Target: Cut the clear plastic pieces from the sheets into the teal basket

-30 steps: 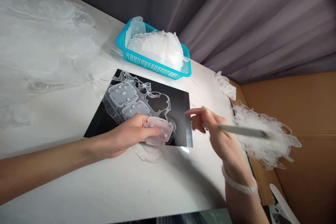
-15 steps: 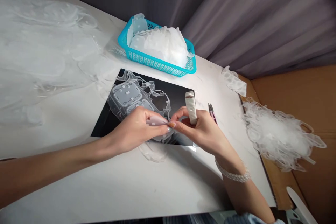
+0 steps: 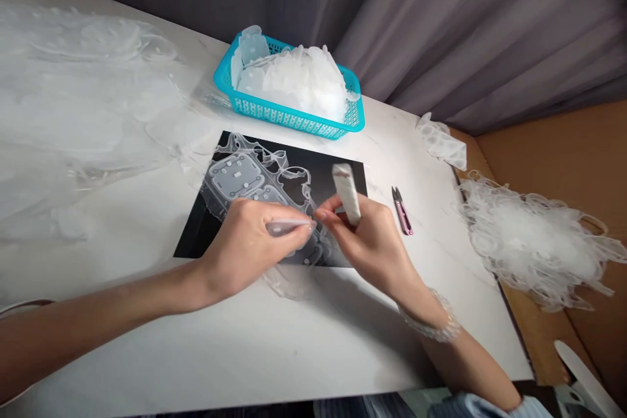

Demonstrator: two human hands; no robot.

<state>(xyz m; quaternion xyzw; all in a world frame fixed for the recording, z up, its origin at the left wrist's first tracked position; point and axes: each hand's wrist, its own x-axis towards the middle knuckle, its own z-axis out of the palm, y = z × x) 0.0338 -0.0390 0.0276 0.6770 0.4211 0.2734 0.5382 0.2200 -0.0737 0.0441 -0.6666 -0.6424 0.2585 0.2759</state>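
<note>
My left hand point(image 3: 249, 245) is closed, pinching a small translucent, silicone-like piece point(image 3: 283, 227) between thumb and fingers. Opposite it, my right hand point(image 3: 369, 235) has its thumb and index fingertip pressed together close to the piece's right end. A white wrapped stick point(image 3: 347, 192) stands up out of my right hand, its lower end hidden by the fingers. Under both hands lies a translucent moulded sheet point(image 3: 238, 176) with rounded panels, torn strips and loops, on a black mat point(image 3: 193, 235). My hands cover part of this sheet.
Behind the mat stands a turquoise basket point(image 3: 289, 119) heaped with translucent pieces. Pink-handled thread snips point(image 3: 402, 210) lie to the right. Tangled translucent scraps point(image 3: 533, 241) pile up by a cardboard box point(image 3: 553, 144). Stacked translucent sheets point(image 3: 73, 98) cover the table's left.
My right hand has shifted slightly left, and its stick leans further left. The snips now show fully. The view has moved a little, and the left hand still pinches the piece.
</note>
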